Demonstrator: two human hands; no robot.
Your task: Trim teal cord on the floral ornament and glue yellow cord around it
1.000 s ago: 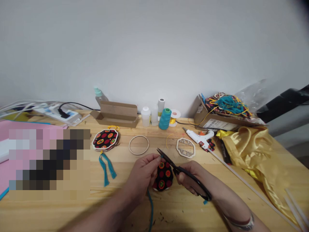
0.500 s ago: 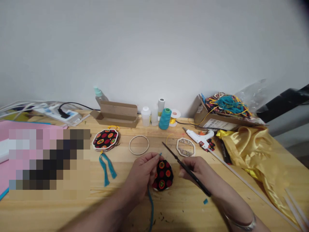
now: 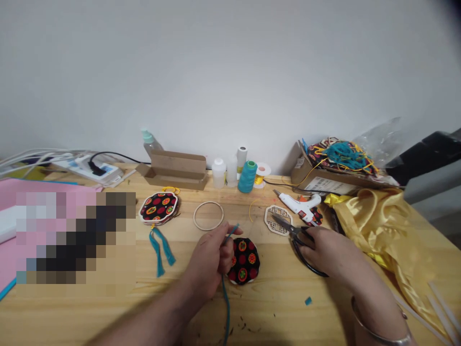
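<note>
Head view: with the patterned pad (image 3: 248, 262) on the bench (image 3: 281, 317) as dial centre, the left hand (image 3: 212, 254) at nine o'clock has its grip pinched on a teal cord (image 3: 227, 310) trailing toward seven. The right hand's (image 3: 327, 252) grip clasps scissors (image 3: 295, 232) at two, blades over an openwork frame (image 3: 267, 219).

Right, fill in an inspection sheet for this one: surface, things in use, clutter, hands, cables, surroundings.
Surface: pale wooden table; a pixelated patch hides part at the left.
Things in use: teal cord, black-handled scissors, flower-patterned black piece.
Clutter: teal scrap and dark bits near the front edge of the view; glue gun and gold fabric at the right.
Hands: left hand pinches the cord; right hand grips the scissors, blades over the lattice frame, contact unclear.
Cables: white cables and a black plug at the power strip.
Surroundings: plain pale wall; other people, nothing seen.
</note>
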